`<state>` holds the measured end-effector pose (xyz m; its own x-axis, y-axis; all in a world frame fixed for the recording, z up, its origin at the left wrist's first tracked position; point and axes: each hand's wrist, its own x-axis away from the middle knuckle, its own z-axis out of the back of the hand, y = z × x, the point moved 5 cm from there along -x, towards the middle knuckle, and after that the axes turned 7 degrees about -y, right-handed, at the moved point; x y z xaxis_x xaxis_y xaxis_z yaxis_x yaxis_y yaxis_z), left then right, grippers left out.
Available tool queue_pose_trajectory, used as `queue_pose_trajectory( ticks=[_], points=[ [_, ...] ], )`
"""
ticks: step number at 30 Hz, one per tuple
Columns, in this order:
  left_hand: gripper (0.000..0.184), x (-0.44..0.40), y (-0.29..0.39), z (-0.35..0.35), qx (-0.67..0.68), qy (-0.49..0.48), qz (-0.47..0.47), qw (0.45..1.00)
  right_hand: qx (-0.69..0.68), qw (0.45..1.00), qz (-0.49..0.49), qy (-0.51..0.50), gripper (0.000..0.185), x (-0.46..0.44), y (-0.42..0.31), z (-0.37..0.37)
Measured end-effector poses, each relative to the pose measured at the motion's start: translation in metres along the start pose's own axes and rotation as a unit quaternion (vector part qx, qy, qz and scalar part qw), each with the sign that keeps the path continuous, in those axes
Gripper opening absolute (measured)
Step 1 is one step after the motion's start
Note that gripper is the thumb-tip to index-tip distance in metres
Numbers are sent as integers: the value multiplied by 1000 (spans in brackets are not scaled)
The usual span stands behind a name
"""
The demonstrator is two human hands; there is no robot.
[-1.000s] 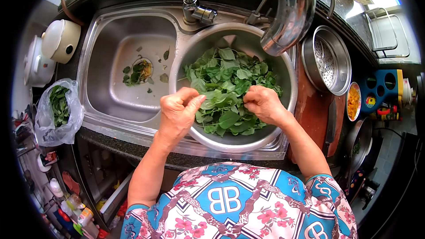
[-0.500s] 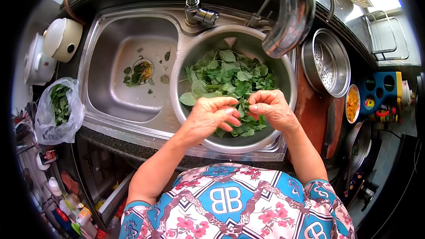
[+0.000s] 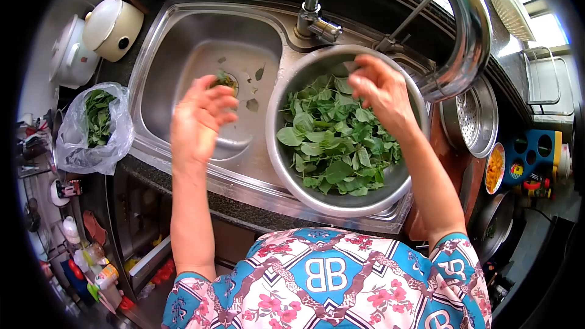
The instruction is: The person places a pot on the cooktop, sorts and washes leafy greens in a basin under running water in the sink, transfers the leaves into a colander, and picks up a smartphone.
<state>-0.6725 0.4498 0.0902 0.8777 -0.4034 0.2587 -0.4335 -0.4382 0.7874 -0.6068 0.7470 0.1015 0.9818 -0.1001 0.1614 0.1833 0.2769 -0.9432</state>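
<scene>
Over the left sink basin [image 3: 177, 79] hangs my left hand [image 3: 201, 116], its fingers loosely apart and nothing visible in them. Wilted leaf scraps [image 3: 226, 79] around the drain lie partly hidden behind it. My right hand [image 3: 385, 94] is above the far right side of a large metal bowl [image 3: 279, 176], fingers bent but apart, with no leaf seen in it. Plucked green leaves [image 3: 341, 140] fill the middle of the bowl, below and to the left of that hand. The bowl sits over the right part of the sink.
A clear plastic bag of greens [image 3: 97, 119] stands left of the sink, below a cream pot [image 3: 113, 30]. The faucet [image 3: 314, 18] rises behind. To the right are a steamer pot [image 3: 469, 116], a brown cutting board [image 3: 429, 207] and a small bowl of orange pieces [image 3: 495, 167].
Both hands were together over the leaves, fingertips pinched. They have parted: my left hand moved left over the basin, my right hand moved up towards the far rim. The view shifted.
</scene>
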Motion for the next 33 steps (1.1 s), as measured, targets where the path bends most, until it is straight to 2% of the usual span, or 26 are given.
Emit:
queue_pose_trajectory(
  ticks=[1,2,3,5,8,9,10,11,15,17,18,21,24,25,27,29,31,33],
  points=[
    [31,-6,-1,36,37,49,4,998,57,997,33,38,52,-16,-6,0],
    [30,-10,-22,63,100,21,49,994,98,993,58,40,58,-34,-6,0],
    [30,-12,-37,85,160,-5,92,983,139,985,86,56,55,-50,-5,-3],
    [28,3,-49,95,160,90,127,975,142,985,73,61,49,-71,-7,-12],
    [24,17,-50,108,119,128,97,980,225,967,34,111,49,-86,-6,-13],
    [23,21,-50,110,114,135,92,980,250,959,29,129,49,-83,-10,-14],
    [23,24,-51,112,112,139,86,980,275,943,81,169,45,-79,-16,-18],
    [23,28,-50,107,99,126,87,983,271,944,86,166,45,-79,-19,-20],
    [22,32,-55,79,83,82,106,987,288,942,45,167,39,-85,-14,-16],
    [21,33,-57,64,85,56,110,989,227,956,38,185,35,-87,8,-11],
    [21,34,-57,51,76,25,114,990,144,971,54,184,33,-89,19,-9],
    [20,33,-62,8,46,-30,132,990,16,993,0,120,45,-72,22,-13],
    [21,27,-72,-23,27,-53,161,985,-125,986,-31,110,54,-48,15,-6],
    [23,24,-78,-35,34,-71,168,983,-161,981,-80,79,46,-38,17,-6],
    [27,18,-91,-56,53,-108,177,977,-256,956,-135,-46,32,-16,31,-19],
    [28,10,-106,-74,34,-97,201,974,-298,929,-185,-115,18,4,37,-33],
    [24,0,-125,-87,38,-89,219,971,-330,919,-155,-147,14,15,34,-39],
    [22,-10,-142,-102,92,-155,229,957,-330,922,-108,-170,13,21,29,-42]
  ],
)
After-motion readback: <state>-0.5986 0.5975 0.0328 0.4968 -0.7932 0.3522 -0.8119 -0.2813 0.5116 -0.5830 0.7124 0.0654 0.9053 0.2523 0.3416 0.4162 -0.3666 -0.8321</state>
